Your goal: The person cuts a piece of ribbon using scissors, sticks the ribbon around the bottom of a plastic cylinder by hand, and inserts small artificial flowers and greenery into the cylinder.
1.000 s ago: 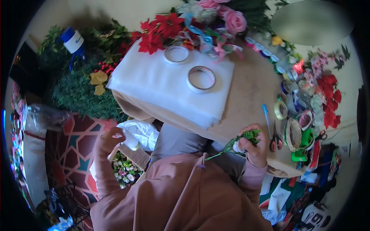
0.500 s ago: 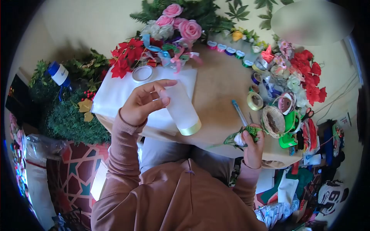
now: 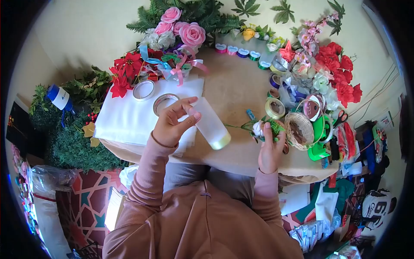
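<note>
My left hand (image 3: 171,125) pinches the upper rim of a translucent white plastic cylinder (image 3: 208,122) between thumb and fingers. The cylinder tilts, its pale green end pointing down and to the right. My right hand (image 3: 271,152) grips a small artificial flower sprig (image 3: 258,129), a white bloom with green leaves, above the table's right side. Its thin stem points left toward the cylinder without clearly touching it. White sheets (image 3: 125,116) lie under and beyond my left hand, with a tape roll (image 3: 165,102) just behind my fingers.
Another tape roll (image 3: 143,90) rests on the sheets. Pink roses (image 3: 192,34) and red poinsettias (image 3: 128,64) stand at the back left. To the right are ribbon rolls (image 3: 274,108), a wicker basket (image 3: 299,130), a green tape dispenser (image 3: 319,140) and scissors (image 3: 341,117).
The right hand has lifted the sprig farther over the table, and its stem now points toward the cylinder. My left hand still holds the cylinder. The camera view has shifted somewhat.
</note>
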The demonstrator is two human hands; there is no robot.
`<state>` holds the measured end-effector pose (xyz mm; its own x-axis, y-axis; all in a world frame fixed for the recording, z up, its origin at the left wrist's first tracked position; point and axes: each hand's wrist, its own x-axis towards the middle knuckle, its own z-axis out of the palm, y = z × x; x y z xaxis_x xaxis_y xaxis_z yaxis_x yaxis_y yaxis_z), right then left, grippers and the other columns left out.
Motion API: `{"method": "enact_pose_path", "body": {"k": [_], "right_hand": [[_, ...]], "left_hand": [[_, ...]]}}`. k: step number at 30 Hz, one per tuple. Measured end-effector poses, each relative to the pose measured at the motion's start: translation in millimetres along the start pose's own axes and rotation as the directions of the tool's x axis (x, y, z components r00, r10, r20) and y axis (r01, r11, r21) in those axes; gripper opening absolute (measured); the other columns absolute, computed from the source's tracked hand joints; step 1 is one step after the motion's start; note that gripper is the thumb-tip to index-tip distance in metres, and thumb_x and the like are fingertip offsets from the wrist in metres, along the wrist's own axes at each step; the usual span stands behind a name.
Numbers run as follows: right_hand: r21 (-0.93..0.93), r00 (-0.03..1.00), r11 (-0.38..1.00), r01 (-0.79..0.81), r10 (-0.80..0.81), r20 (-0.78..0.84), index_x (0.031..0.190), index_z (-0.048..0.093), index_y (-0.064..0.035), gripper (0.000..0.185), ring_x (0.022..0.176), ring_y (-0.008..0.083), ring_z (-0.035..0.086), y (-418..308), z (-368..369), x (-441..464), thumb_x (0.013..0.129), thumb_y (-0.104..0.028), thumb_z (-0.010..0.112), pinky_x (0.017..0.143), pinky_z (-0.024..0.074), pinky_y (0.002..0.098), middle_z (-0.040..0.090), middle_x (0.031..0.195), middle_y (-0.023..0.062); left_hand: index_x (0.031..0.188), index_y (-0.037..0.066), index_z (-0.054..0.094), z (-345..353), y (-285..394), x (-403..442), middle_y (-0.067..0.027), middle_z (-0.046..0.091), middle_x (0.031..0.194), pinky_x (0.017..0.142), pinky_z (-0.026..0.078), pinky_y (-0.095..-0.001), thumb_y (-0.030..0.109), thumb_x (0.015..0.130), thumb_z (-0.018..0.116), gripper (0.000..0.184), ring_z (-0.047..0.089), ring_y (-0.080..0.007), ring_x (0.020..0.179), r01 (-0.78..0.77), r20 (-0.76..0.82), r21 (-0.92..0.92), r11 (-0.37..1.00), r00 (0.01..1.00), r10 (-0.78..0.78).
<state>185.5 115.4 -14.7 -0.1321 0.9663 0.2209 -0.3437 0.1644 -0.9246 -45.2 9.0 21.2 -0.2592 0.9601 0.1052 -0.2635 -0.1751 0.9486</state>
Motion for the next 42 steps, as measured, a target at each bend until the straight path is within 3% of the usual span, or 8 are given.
{"method": "enact_pose_path", "body": {"k": [3, 7, 10, 11, 17, 24, 34, 42], "right_hand": [[0.049, 0.991, 0.995, 0.085, -0.080, -0.110, 0.105, 0.045, -0.0036, 0.021, 0.082, 0.0104, 0.054, -2.8, -0.7, -1.3, 0.089, -0.010, 0.056, 0.075, 0.0448, 0.0261, 0.055, 0.091, 0.0043], [0.127, 0.981, 0.983, 0.132, -0.112, -0.156, 0.103, 0.047, -0.0038, 0.017, 0.083, 0.0110, 0.054, -13.1, -7.3, -3.8, 0.089, -0.008, 0.055, 0.075, 0.0451, 0.0266, 0.056, 0.092, 0.0049], [0.154, 0.978, 0.979, 0.131, -0.102, -0.180, 0.105, 0.047, -0.0042, 0.018, 0.082, 0.0114, 0.054, -19.7, -8.3, -7.4, 0.088, -0.007, 0.055, 0.075, 0.0454, 0.0264, 0.056, 0.093, 0.0050], [0.162, 0.979, 0.979, 0.124, -0.094, -0.184, 0.105, 0.047, -0.0043, 0.019, 0.082, 0.0114, 0.055, -20.1, -9.4, -8.1, 0.088, -0.007, 0.055, 0.074, 0.0457, 0.0265, 0.056, 0.093, 0.0049], [0.169, 0.984, 0.982, 0.084, -0.055, -0.169, 0.107, 0.047, -0.0048, 0.021, 0.081, 0.0111, 0.055, -25.6, -11.9, -11.0, 0.088, -0.007, 0.056, 0.070, 0.0464, 0.0266, 0.056, 0.092, 0.0041], [0.130, 0.980, 0.984, 0.122, -0.099, -0.175, 0.107, 0.047, -0.0043, 0.021, 0.080, 0.0106, 0.054, -26.7, -10.2, -10.8, 0.088, -0.008, 0.057, 0.070, 0.0456, 0.0260, 0.055, 0.089, 0.0033], [0.077, 0.969, 0.993, 0.086, -0.065, -0.239, 0.105, 0.048, -0.0039, 0.021, 0.080, 0.0111, 0.054, -52.0, -10.8, -12.5, 0.087, -0.008, 0.057, 0.073, 0.0451, 0.0253, 0.055, 0.090, 0.0036], [-0.062, 0.881, 0.888, 0.455, -0.459, -0.116, 0.111, 0.048, -0.0013, 0.028, 0.083, 0.0181, 0.058, -106.6, -5.0, -8.0, 0.088, -0.016, 0.054, 0.069, 0.0505, 0.0278, 0.058, 0.097, 0.0134]], "left_hand": [[0.084, 0.003, 0.059, 14.0, -6.5, 1.9, -0.0145, 0.045, 0.127, 0.079, 0.049, -0.0295, 0.010, 0.077, 0.068, 0.013, 0.052, -0.0205, 0.107, -0.220, -0.112, 0.243, 0.945, 0.961, 0.252], [0.086, 0.002, 0.061, 28.1, -16.1, 4.4, -0.0208, 0.050, 0.119, 0.091, 0.042, -0.0406, 0.010, 0.068, 0.073, 0.023, 0.051, -0.0340, 0.108, -0.459, 0.097, 0.741, 0.491, 0.796, 0.598], [0.094, 0.004, 0.060, 40.3, -30.7, 4.9, -0.0206, 0.048, 0.121, 0.091, 0.043, -0.0400, 0.011, 0.070, 0.073, 0.028, 0.051, -0.0338, 0.110, -0.428, 0.021, 0.665, 0.612, 0.830, 0.558], [0.115, 0.006, 0.050, 44.0, -37.2, 4.9, -0.0206, 0.047, 0.122, 0.091, 0.042, -0.0405, 0.013, 0.067, 0.076, 0.054, 0.050, -0.0336, 0.111, -0.381, -0.066, 0.570, 0.727, 0.861, 0.504], [0.138, 0.006, 0.010, 31.9, -63.8, 13.9, -0.0213, 0.047, 0.121, 0.088, 0.044, -0.0392, 0.014, 0.061, 0.080, 0.105, 0.053, -0.0313, 0.108, -0.323, 0.048, 0.507, 0.799, 0.936, 0.348], [0.140, 0.009, 0.006, 30.3, -61.0, 7.2, -0.0177, 0.048, 0.119, 0.092, 0.041, -0.0368, -0.003, 0.061, 0.070, 0.102, 0.051, -0.0280, 0.108, -0.208, 0.160, 0.519, 0.829, 0.977, 0.144], [0.137, 0.000, 0.020, 45.7, -75.2, -9.2, -0.0212, 0.056, 0.107, 0.082, 0.046, -0.0369, 0.007, 0.062, 0.077, 0.094, 0.057, -0.0318, 0.097, -0.526, 0.154, 0.659, 0.538, 0.794, 0.588], [0.138, 0.004, 0.014, 49.5, -79.4, -10.9, -0.0186, 0.056, 0.111, 0.078, 0.050, -0.0333, 0.002, 0.064, 0.075, 0.096, 0.061, -0.0265, 0.094, -0.437, 0.154, 0.764, 0.474, 0.838, 0.524]]}}
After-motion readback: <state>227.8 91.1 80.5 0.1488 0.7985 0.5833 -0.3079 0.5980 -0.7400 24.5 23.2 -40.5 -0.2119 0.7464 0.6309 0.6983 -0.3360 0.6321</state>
